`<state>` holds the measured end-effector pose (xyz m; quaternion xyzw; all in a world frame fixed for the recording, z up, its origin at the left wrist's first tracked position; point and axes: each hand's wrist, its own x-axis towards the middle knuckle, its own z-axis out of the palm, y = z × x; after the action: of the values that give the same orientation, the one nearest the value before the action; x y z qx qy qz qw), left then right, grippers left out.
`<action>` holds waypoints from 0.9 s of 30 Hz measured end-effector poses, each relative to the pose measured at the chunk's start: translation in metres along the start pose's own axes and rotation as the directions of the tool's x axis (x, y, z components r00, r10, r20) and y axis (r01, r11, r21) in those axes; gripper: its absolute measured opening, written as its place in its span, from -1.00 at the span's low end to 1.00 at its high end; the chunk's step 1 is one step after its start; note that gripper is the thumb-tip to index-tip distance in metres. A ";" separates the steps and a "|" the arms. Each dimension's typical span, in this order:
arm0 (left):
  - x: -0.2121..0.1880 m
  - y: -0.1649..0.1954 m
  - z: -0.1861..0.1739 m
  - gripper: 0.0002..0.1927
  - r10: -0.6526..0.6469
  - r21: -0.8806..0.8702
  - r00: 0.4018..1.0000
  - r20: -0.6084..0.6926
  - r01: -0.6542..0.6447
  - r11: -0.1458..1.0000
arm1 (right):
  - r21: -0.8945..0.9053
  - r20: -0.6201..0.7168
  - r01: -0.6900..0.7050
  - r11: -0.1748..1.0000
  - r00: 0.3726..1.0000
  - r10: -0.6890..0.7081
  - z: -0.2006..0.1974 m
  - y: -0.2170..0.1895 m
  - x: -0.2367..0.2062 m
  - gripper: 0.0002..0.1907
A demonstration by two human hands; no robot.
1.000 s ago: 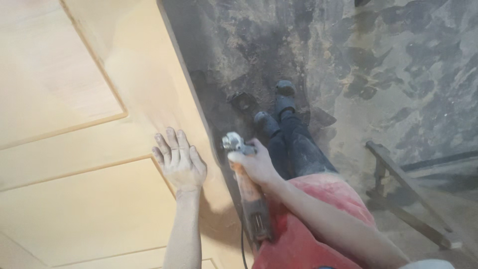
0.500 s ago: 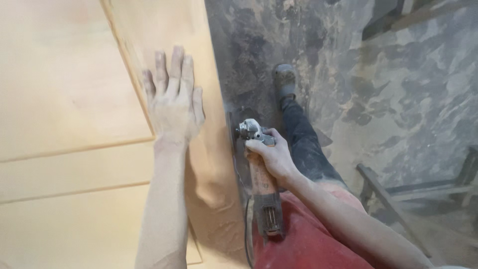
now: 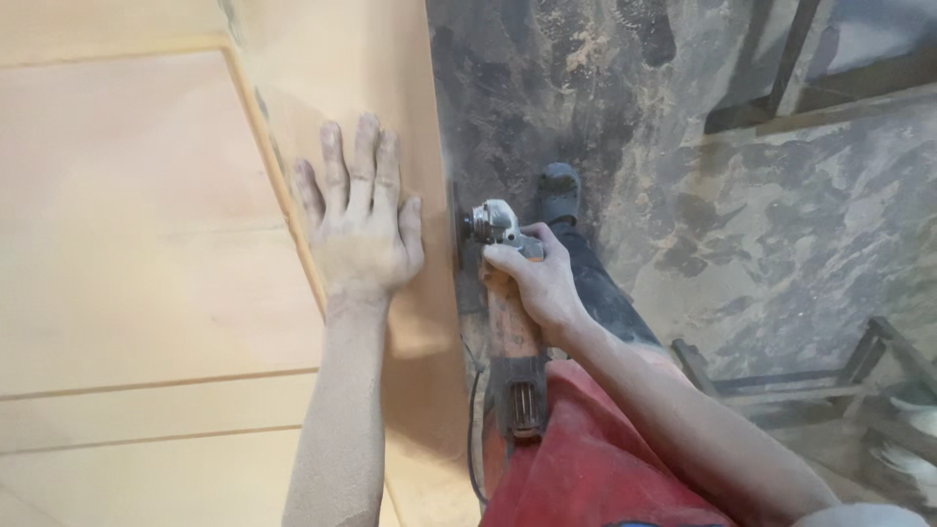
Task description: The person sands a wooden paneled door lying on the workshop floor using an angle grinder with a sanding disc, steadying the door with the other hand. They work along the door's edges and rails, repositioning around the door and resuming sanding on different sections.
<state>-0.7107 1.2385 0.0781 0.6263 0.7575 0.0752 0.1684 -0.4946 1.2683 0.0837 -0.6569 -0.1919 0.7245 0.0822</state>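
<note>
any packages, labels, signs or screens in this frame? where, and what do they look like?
None in view: no package, sign or screen, and no label shows on anything.
Angle grinder: in the right hand, orange body, grey head against the panel edge.
Wooden panel: pale and plain, under the flat left hand.

Left hand (image 3: pixel 359 224): a second ago low on the wooden panel (image 3: pixel 146 244), now further up, fingers stretched flat.
Right hand (image 3: pixel 537 278): has carried the grinder (image 3: pixel 503 312) forward along the panel edge.
Shoe (image 3: pixel 559 192): now closer to the grinder head.
</note>
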 end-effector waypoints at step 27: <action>-0.001 0.003 0.007 -0.46 0.052 0.039 0.994 -0.097 -0.048 0.998 | 0.088 0.048 -0.094 0.992 0.995 0.090 -0.022 0.060 -0.054 -0.54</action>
<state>-0.7051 1.2371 0.0730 0.6435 0.7502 0.0961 0.1179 -0.4583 1.1969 0.1087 -0.6446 -0.1303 0.7496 0.0743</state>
